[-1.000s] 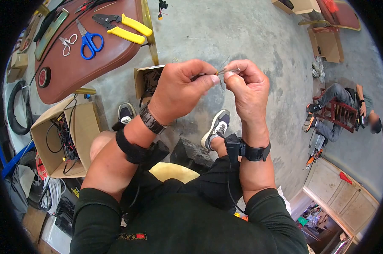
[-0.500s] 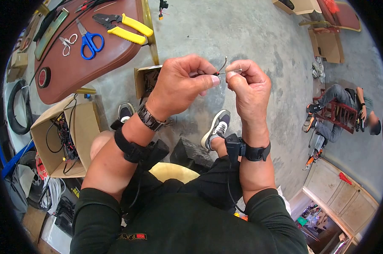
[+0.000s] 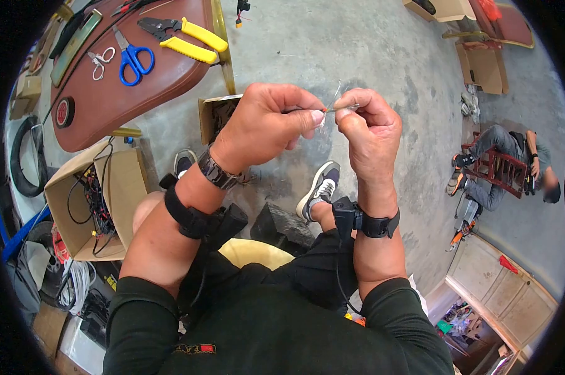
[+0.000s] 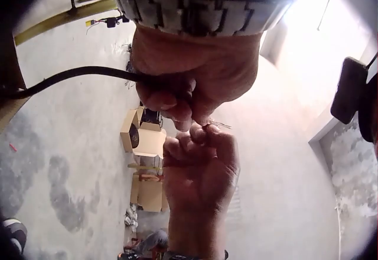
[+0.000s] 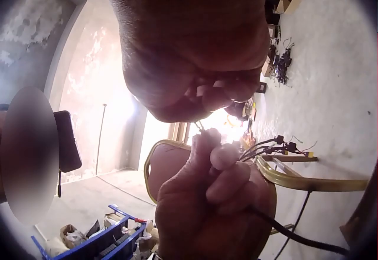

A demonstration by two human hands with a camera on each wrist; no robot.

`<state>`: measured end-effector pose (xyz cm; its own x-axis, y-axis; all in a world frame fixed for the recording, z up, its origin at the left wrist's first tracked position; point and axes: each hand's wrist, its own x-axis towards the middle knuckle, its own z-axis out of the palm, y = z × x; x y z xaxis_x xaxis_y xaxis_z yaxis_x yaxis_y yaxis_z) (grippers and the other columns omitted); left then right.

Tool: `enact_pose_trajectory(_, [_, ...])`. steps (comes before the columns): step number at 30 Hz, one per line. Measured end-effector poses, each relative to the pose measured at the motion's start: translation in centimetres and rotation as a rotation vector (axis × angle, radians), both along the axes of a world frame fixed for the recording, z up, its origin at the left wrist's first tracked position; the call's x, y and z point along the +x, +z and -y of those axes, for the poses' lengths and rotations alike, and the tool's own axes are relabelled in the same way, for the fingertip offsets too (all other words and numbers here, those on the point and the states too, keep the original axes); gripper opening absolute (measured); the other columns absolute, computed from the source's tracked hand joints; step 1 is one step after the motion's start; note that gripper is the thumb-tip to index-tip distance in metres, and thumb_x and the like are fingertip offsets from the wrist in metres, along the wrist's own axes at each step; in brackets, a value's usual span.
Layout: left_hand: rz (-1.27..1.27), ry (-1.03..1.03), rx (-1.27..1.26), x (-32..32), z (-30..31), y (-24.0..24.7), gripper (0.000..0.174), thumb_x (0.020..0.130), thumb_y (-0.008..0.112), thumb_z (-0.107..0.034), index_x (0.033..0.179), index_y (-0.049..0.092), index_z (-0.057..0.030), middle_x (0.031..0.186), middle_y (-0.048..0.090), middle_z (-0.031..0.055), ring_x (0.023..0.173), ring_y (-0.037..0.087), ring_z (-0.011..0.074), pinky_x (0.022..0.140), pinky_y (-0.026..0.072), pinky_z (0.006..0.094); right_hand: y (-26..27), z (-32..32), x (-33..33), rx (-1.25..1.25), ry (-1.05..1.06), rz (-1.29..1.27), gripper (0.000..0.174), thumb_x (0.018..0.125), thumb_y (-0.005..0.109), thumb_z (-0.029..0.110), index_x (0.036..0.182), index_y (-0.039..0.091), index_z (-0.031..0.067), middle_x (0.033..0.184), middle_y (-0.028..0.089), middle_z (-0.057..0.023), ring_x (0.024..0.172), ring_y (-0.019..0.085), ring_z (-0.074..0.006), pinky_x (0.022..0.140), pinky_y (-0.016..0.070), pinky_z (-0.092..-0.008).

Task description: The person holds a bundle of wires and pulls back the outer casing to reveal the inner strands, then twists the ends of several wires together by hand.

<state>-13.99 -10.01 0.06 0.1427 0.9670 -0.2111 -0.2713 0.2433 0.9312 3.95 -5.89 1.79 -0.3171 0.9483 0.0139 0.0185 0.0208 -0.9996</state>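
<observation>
My left hand [image 3: 273, 128] grips a black cable [image 4: 82, 71], which runs out past the little-finger side. At the left thumb and forefinger, thin wires [image 3: 339, 89] stick out of the cable's end, with a speck of red among them. Facing it, my right hand [image 3: 373, 134] pinches one of these wires between thumb and forefinger. The fingertips of both hands almost meet. In the left wrist view, fine bare strands [image 4: 221, 124] show beside the right fingertips. The right hand's curled fingers [image 5: 227, 88] hide most of the pinch in the right wrist view.
On the brown padded chair [image 3: 163, 97] at left lie yellow-handled wire strippers [image 3: 188, 44], blue scissors [image 3: 132, 62], small white scissors [image 3: 100, 62] and a round tape roll [image 3: 64, 114]. A cardboard box [image 3: 123, 200] of cables stands below. Another person [image 3: 504, 153] sits at right.
The right hand has shifted slightly right and down. A darker wire that stood up between the hands has given way to thin, pale strands there. Both hands keep their hold.
</observation>
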Motion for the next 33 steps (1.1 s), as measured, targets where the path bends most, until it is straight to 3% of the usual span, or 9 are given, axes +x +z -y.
enact_pose_trajectory(7, [0.150, -0.103, -0.133, -0.7, -0.2, 0.2, 0.015, 0.091, 0.068, -0.013, 0.099, 0.071, -0.0008, 0.067, 0.062, 0.0015, 0.046, 0.044, 0.0031, 0.040, 0.0313, 0.0194, 0.0, -0.2, 0.2, 0.012, 0.077, -0.029, 0.013, 0.081, 0.058, -0.008, 0.087, 0.065, 0.0014, 0.080, 0.059, 0.0046, 0.072, 0.051, -0.0025, 0.064, 0.0404, -0.0189])
enact_pose_trajectory(19, [0.256, -0.168, -0.232, -0.9, -0.4, -0.5, 0.014, 0.091, 0.068, -0.013, 0.097, 0.070, -0.0013, 0.066, 0.062, 0.0024, 0.044, 0.043, 0.0028, 0.039, 0.0290, 0.0187, 0.0, -0.5, 0.9, -0.045, 0.149, -0.004, 0.013, 0.080, 0.057, -0.005, 0.086, 0.067, 0.0018, 0.077, 0.059, 0.0058, 0.069, 0.049, -0.0018, 0.061, 0.0384, -0.0187])
enact_pose_trajectory(28, [0.171, -0.023, -0.108, -0.1, -0.4, -1.0, 0.012, 0.089, 0.069, -0.009, 0.096, 0.069, 0.0006, 0.073, 0.065, 0.0031, 0.055, 0.055, 0.0079, 0.048, 0.0446, 0.0220, 0.0, -0.4, 0.0, -0.050, 0.015, 0.001, 0.014, 0.082, 0.061, -0.004, 0.092, 0.068, 0.0016, 0.078, 0.059, 0.0060, 0.069, 0.049, -0.0014, 0.061, 0.0387, -0.0190])
enact_pose_trajectory(33, [0.120, 0.030, -0.067, -0.1, -0.4, -0.8, 0.013, 0.087, 0.071, -0.008, 0.096, 0.068, 0.0014, 0.078, 0.066, 0.0038, 0.059, 0.058, 0.0083, 0.053, 0.0480, 0.0223, 0.0, -0.4, -0.2, -0.058, -0.035, -0.048, 0.013, 0.083, 0.063, -0.003, 0.094, 0.068, 0.0005, 0.081, 0.061, 0.0048, 0.071, 0.051, -0.0019, 0.064, 0.0412, -0.0194])
